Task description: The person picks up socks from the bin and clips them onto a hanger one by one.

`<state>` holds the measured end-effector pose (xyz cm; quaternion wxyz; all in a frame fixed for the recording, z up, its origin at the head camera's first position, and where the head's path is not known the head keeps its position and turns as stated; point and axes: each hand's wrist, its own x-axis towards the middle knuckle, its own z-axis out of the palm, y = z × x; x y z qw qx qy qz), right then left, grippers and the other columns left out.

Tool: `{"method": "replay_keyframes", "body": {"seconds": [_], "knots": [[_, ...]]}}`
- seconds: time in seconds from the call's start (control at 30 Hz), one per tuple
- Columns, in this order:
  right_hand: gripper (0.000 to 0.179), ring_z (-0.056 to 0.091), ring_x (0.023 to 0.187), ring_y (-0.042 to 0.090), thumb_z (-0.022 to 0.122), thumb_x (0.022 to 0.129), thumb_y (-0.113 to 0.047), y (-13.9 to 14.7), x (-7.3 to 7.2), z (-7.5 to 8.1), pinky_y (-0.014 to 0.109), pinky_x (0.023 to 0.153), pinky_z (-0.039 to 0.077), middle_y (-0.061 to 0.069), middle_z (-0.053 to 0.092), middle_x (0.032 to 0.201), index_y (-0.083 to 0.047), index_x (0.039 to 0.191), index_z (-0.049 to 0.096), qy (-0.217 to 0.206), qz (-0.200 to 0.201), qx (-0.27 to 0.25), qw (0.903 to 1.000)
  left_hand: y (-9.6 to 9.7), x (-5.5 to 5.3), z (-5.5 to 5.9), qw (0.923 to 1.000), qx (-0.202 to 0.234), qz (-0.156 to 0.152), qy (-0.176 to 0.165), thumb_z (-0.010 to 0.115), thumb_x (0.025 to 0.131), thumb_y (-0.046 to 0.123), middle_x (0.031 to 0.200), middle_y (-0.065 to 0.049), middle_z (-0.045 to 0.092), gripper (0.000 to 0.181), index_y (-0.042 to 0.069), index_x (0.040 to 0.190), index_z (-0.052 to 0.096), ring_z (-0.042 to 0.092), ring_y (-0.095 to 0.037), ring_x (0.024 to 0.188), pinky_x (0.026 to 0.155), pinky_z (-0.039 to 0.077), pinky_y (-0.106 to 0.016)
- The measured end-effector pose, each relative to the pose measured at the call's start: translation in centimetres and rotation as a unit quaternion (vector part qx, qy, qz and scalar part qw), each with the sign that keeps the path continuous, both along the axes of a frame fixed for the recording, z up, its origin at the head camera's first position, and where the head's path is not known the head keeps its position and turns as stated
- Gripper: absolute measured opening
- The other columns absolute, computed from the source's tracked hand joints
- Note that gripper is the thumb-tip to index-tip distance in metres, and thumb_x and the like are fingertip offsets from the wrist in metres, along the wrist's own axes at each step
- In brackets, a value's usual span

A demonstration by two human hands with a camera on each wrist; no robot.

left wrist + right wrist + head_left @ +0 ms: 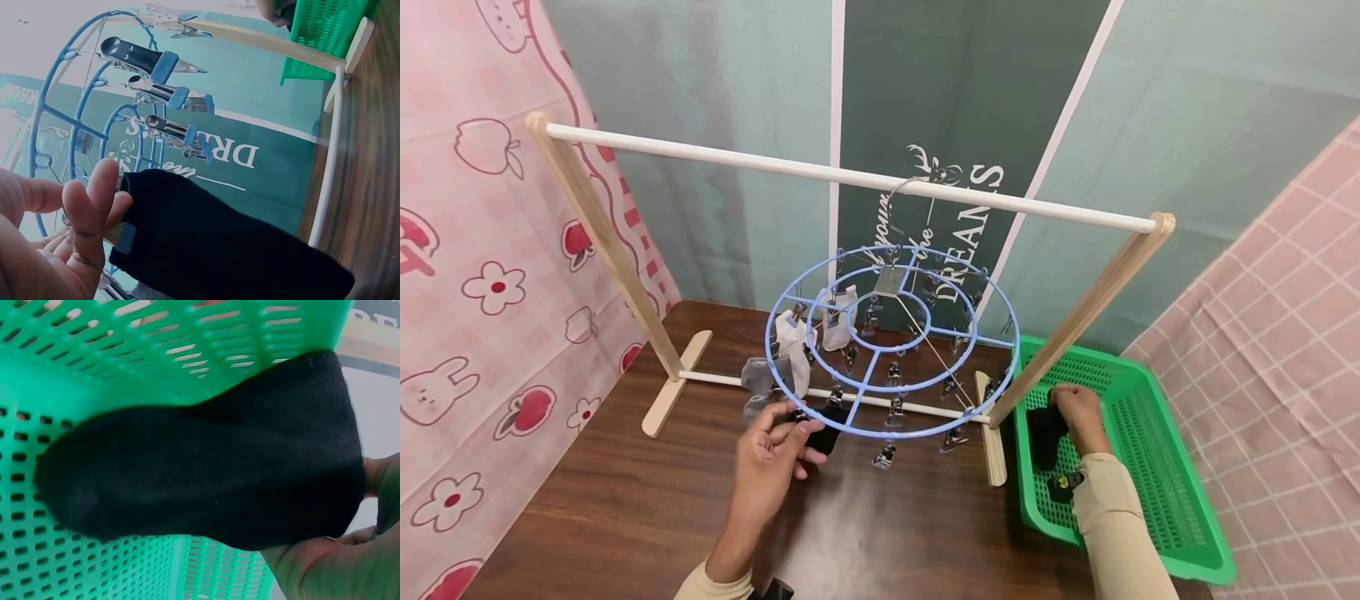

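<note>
My left hand is at the near left edge of the blue round clip hanger. Its thumb and fingers pinch a metal clip with a blue tip, at the top of a black sock that hangs there. Over the green basket, my right hand grips a second black sock by its cuff, and the toe dangles inside the basket. Grey socks and white socks hang from clips at the hanger's left side.
A wooden rack with a white rod carries the hanger by its hook. Several bare clips dangle around the rings. The rack's right post stands between hanger and basket. Below is a brown wooden table.
</note>
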<state>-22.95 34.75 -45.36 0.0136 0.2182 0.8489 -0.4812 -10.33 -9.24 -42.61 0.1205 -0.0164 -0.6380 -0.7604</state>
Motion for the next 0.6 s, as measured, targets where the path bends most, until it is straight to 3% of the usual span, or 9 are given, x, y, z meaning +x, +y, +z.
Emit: {"method": "replay_keyframes", "body": {"seconds": [0.07,0.13,0.2,0.23,0.3,0.43,0.6], "knots": [[0.041,0.025,0.052,0.016,0.038,0.095,-0.01,-0.1,0.2,0.3,0.037,0.056,0.031,0.019,0.046,0.089,0.009,0.129,0.049,-0.011,0.023,0.004,0.9997,0.0,0.0,0.0,0.9999,-0.005,0.005,-0.009,0.055,0.093,-0.007,0.089,-0.028,0.069,0.024,-0.009,0.117,0.049,0.067,-0.017,0.053,0.039,0.047,-0.024],[0.055,0.039,0.063,0.022,0.036,0.098,-0.013,-0.2,0.4,0.6,0.039,0.063,0.036,0.031,0.044,0.118,0.009,0.147,0.025,-0.024,0.04,0.009,0.9989,0.0,0.0,0.0,0.9998,-0.007,0.009,-0.018,0.055,0.093,-0.007,0.089,-0.028,0.069,0.024,-0.008,0.117,0.05,0.067,-0.017,0.053,0.039,0.048,-0.024],[0.056,0.046,0.081,0.029,0.036,0.099,-0.014,-0.2,0.6,0.8,0.041,0.071,0.039,0.037,0.033,0.137,0.008,0.148,0.02,-0.039,0.053,0.015,0.9978,0.0,0.0,0.0,0.9996,-0.009,0.011,-0.023,0.054,0.093,-0.007,0.089,-0.029,0.068,0.025,-0.008,0.118,0.05,0.067,-0.017,0.053,0.04,0.048,-0.024],[0.056,0.045,0.082,0.031,0.035,0.099,-0.015,-0.2,0.7,0.9,0.043,0.072,0.04,0.037,0.029,0.141,0.008,0.148,0.019,-0.044,0.059,0.019,0.9971,0.0,0.0,0.0,0.9996,-0.008,0.012,-0.025,0.054,0.093,-0.007,0.09,-0.028,0.068,0.025,-0.008,0.117,0.05,0.067,-0.017,0.054,0.04,0.049,-0.024],[0.055,0.047,0.081,0.029,0.035,0.1,-0.015,-0.2,0.9,1.0,0.043,0.072,0.041,0.038,0.025,0.144,0.008,0.148,0.019,-0.055,0.069,0.026,0.9958,-0.1,0.0,-0.1,0.9996,-0.006,0.015,-0.025,0.055,0.093,-0.006,0.09,-0.028,0.069,0.024,-0.008,0.117,0.051,0.067,-0.017,0.054,0.04,0.048,-0.023],[0.053,0.034,0.059,0.019,0.036,0.1,-0.011,-0.2,1.2,1.1,0.042,0.065,0.037,0.038,0.027,0.143,0.007,0.148,0.022,-0.064,0.082,0.034,0.9941,-0.2,0.0,-0.2,0.9995,0.007,0.026,-0.018,0.055,0.094,-0.006,0.088,-0.026,0.07,0.023,-0.008,0.116,0.051,0.067,-0.019,0.053,0.039,0.048,-0.023],[0.053,0.043,0.072,0.02,0.04,0.098,-0.006,-0.3,2.0,1.5,0.042,0.07,0.039,0.038,0.026,0.144,0.008,0.147,0.027,-0.054,0.084,0.03,0.9945,-0.3,-0.1,-0.2,0.999,0.012,0.04,-0.017,0.054,0.094,-0.006,0.089,-0.025,0.07,0.022,-0.008,0.116,0.051,0.068,-0.019,0.054,0.041,0.05,-0.025]]}}
